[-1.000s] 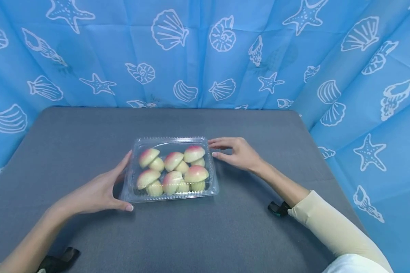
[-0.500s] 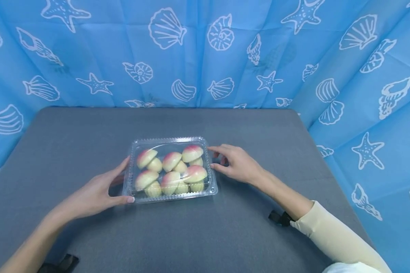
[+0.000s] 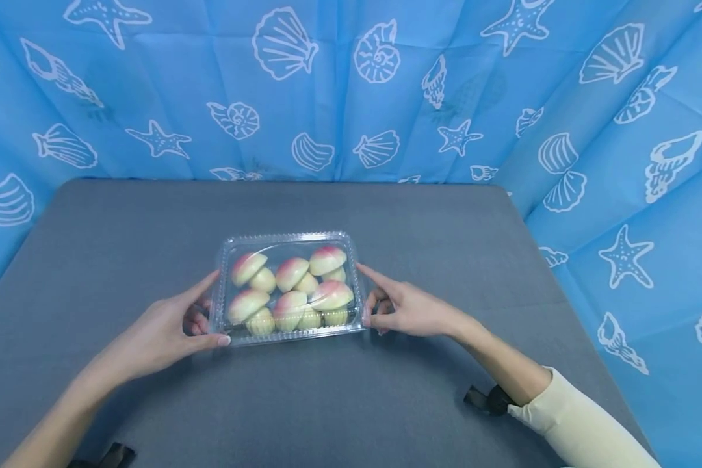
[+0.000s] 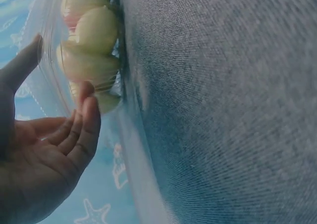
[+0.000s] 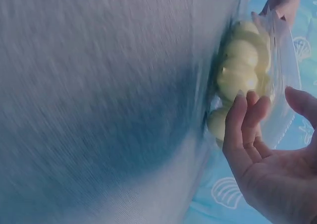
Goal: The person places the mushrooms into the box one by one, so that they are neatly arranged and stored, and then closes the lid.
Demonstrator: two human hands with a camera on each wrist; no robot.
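Observation:
A clear plastic clamshell container [image 3: 283, 237] sits mid-table, its lid down. Inside are several cream mushroom-shaped pieces [image 3: 292, 274] with pink-tinted caps. My left hand [image 3: 158, 335] holds the container's left side, thumb at the near corner and index finger along the far part. The left wrist view has that thumb at the rim, the other fingers bent beside the lower wall. At the right side, my right hand [image 3: 415, 309] grips the near corner with its thumb and curled fingers; its index finger stretches along the edge. In the right wrist view the right fingers [image 5: 235, 130] overlap the container's side.
A grey cloth-covered table [image 3: 304, 409] lies under the container. Behind it and along the right hangs a blue curtain [image 3: 339, 84] with white shell and starfish prints. Black straps [image 3: 491, 400] show by both forearms.
My right hand has slid toward me along the container's right side to its near corner, its fingers curling in. My left thumb has drawn in to the near left corner. The container stays about in place.

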